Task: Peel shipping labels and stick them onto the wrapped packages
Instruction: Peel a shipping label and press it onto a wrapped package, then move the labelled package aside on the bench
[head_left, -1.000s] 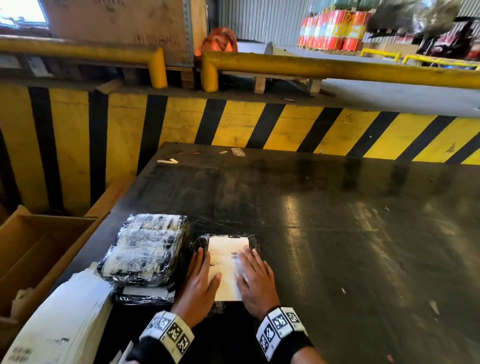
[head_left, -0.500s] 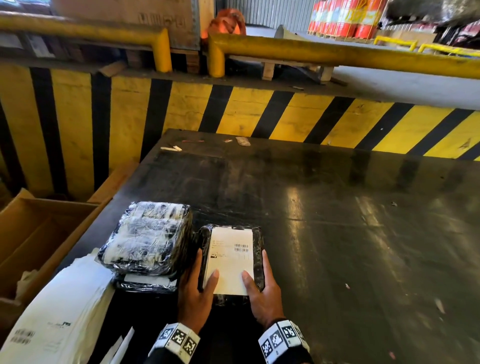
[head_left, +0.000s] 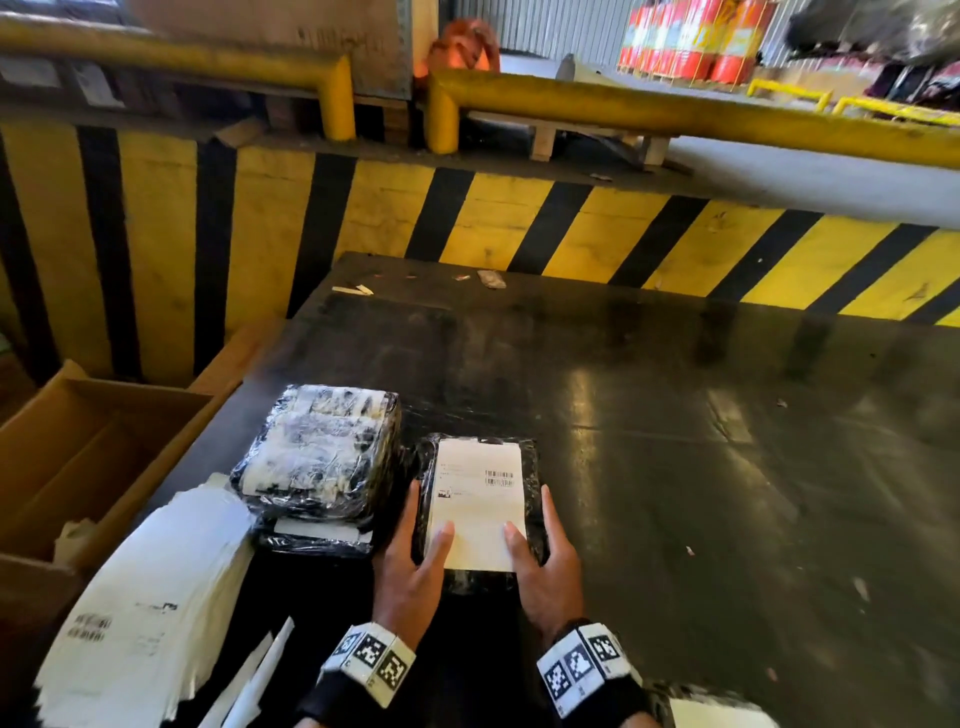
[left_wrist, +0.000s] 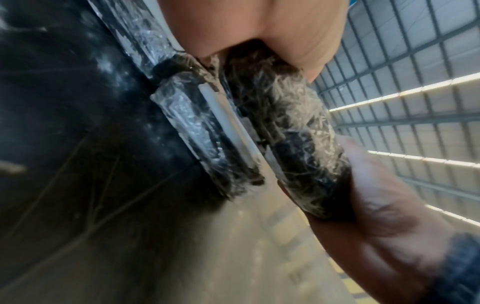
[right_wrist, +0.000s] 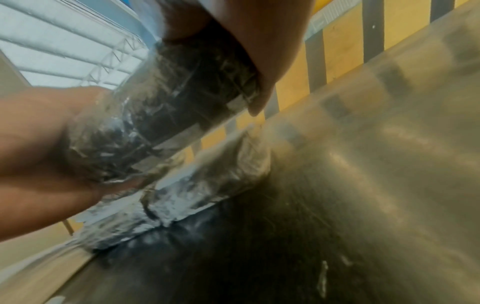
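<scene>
A black film-wrapped package carries a white shipping label with a barcode on its top face. My left hand grips its left side and my right hand grips its right side, both thumbs lying on the label's near end. In the wrist views the package hangs a little above the dark table. To its left a stack of wrapped packages lies on the table.
A fanned pile of white label sheets lies at the near left. An open cardboard box stands beside the table. A yellow-and-black striped wall runs behind. Another wrapped package shows at the bottom right.
My hands have gone from lying flat on the label to gripping the package's sides with thumbs on top. The package has come up slightly off the table.
</scene>
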